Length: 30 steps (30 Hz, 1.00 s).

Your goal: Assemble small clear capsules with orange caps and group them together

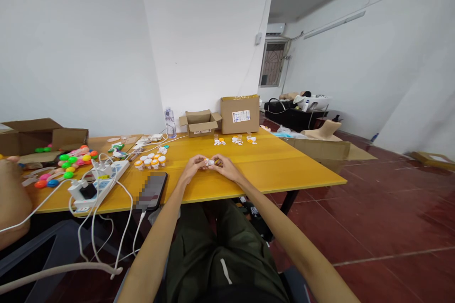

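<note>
My left hand (194,167) and my right hand (224,166) meet above the table's front part, fingers closed round a small white-and-orange jar (210,162). The fingers partly cover the jar, so its lid and base are hard to tell apart. To the left stands a group of similar small jars (155,164), some with orange rims and some with white tops. Farther back lie small piles of white and orange parts (219,142), with clear cups (239,138) among them.
Two cardboard boxes, one open (201,128) and one closed (240,116), stand at the back beside a water bottle (170,123). A phone (152,191), a power strip (103,187) with cables and colourful balls (73,161) occupy the left. Another person's arm (14,194) shows at far left.
</note>
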Available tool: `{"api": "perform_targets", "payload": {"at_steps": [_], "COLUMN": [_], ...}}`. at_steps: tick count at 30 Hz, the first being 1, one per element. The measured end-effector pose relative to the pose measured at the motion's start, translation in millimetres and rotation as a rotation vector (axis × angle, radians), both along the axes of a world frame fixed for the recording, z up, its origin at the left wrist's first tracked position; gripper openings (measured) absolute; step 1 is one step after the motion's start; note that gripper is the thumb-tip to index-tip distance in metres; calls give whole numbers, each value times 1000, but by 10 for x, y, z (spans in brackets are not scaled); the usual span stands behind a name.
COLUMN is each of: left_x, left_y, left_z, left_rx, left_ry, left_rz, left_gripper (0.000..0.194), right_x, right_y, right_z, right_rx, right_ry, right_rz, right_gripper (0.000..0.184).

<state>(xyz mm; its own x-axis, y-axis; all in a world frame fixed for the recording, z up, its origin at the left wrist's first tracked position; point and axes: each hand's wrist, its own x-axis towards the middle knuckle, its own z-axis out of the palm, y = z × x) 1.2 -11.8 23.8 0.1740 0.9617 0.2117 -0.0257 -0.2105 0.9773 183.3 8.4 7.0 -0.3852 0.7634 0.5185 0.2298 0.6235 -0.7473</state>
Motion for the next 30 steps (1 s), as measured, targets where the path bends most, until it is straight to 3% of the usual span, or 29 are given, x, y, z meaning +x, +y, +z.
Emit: {"api": "perform_targets", "payload": {"at_steps": [30], "left_x": [20], "left_y": [-1], "left_z": [1], "left_rx": [12], "left_ry": [6], "left_rz": [13], "left_gripper": [33], "right_x": [3], "right_y": [6], "right_z": [-5], "right_rx": [2], "right_ry": [-51], "right_rz": [-11], "right_gripper": [30]}}
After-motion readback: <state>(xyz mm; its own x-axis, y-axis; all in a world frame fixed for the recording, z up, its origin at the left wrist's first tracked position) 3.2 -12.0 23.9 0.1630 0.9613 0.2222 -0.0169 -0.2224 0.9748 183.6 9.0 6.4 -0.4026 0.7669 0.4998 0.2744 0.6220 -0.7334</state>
